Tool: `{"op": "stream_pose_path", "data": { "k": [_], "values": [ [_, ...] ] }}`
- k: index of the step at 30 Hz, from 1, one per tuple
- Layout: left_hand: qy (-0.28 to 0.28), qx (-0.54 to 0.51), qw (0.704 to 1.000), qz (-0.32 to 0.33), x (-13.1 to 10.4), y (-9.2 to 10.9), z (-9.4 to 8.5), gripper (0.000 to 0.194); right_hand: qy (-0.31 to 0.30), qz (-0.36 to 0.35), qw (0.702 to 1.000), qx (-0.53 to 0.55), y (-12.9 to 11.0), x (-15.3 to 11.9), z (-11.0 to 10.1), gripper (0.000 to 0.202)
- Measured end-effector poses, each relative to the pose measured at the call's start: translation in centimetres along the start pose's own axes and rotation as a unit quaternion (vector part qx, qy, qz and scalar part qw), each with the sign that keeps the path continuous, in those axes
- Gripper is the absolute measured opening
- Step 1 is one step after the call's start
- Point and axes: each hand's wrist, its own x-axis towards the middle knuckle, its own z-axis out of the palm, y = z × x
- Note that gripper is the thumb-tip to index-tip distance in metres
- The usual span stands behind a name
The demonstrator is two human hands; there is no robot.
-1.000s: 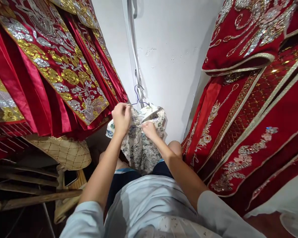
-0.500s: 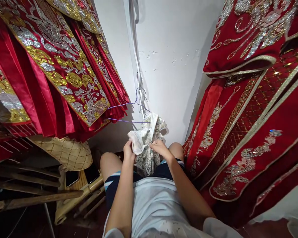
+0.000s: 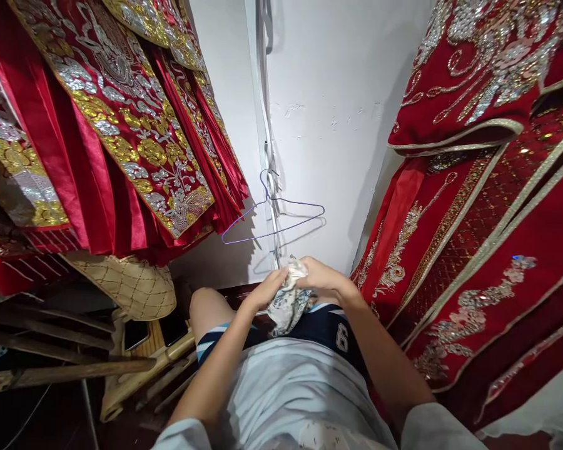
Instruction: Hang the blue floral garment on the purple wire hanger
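A pale patterned garment (image 3: 286,309) is bunched up between my two hands, just above my lap. My left hand (image 3: 269,287) is closed on its left side, and my right hand (image 3: 321,275) grips its upper right part. Folds of the cloth hide some of my fingertips, and what kind of garment it is cannot be made out. Past my hands, a thin purple wire hanger (image 3: 274,236) hangs bare against the narrow white upright (image 3: 263,94) on the wall.
Red garments with gold and silver embroidery (image 3: 154,150) hang at the left. More red beaded garments (image 3: 478,206) hang close on the right. At lower left stands a bamboo chair (image 3: 89,369), with two dark phones (image 3: 136,333) lying on bamboo slats beside it.
The garment has come off the purple hanger, which now hangs bare. My hands have drawn closer together, gathering the cloth into a bunch.
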Motion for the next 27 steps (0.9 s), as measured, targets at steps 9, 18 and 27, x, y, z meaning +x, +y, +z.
{"op": "stream_pose_path", "data": {
  "k": [9,18,27],
  "values": [
    [-0.030,0.265,0.956,-0.120,-5.0,-4.6,-5.7,0.051,0.255,-0.119,0.945,-0.168,-1.5,3.3,-5.2,0.047],
    [-0.003,0.257,0.957,-0.133,-6.3,-2.4,-13.0,0.056,0.266,0.027,0.944,-0.194,2.2,11.2,-4.3,0.024],
    [-0.081,0.446,0.866,-0.211,-7.5,-3.0,-14.8,0.056,0.225,0.023,0.956,-0.186,2.4,7.1,-5.8,0.019]
  ]
}}
